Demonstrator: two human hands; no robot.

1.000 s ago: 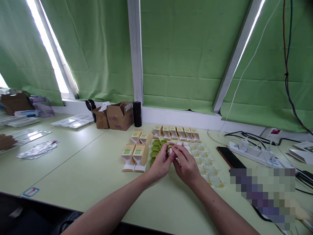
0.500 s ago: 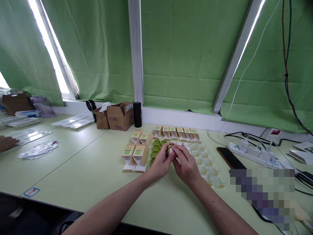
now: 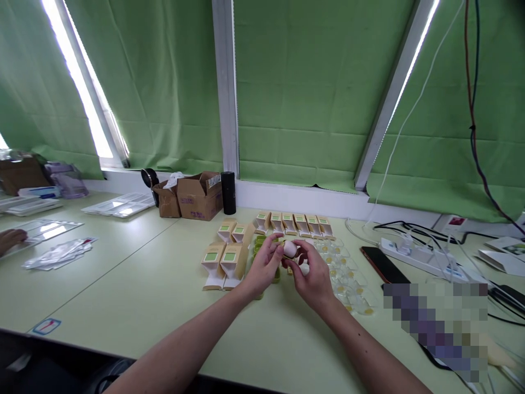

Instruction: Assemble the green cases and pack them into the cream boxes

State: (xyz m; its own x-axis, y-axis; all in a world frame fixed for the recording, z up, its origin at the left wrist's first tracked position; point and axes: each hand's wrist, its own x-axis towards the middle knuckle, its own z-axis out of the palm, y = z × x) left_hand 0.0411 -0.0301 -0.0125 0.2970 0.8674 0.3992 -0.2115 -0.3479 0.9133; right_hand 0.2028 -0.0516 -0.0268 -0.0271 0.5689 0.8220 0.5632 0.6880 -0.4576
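Note:
In the head view, a small white rounded piece [image 3: 290, 249] sits between my two hands, in front of the rows on the table. My left hand [image 3: 264, 266] pinches it from the left with thumb and fingers. From the other side, the curled fingers of my right hand [image 3: 315, 269] meet its edge. A second white rounded piece [image 3: 304, 268] shows under the right fingers; whether the hand touches it is unclear. Green moulded cups [image 3: 258, 241] stand partly hidden behind my left hand. To the right lie several clear plastic cups [image 3: 344, 273] with yellow discs.
Open cardboard cartons [image 3: 221, 262] stand left of my hands, and more cartons [image 3: 288, 222] line up behind. A phone [image 3: 384, 264] and a power strip [image 3: 418, 257] with cables lie at right. Brown boxes [image 3: 199, 196] and a black cylinder [image 3: 228, 192] stand at the back. Another person's hand [image 3: 12, 241] is far left.
The small piece in my hands has turned, showing more white and less green. My right fingers have spread and curled differently, and a second white piece now shows below them.

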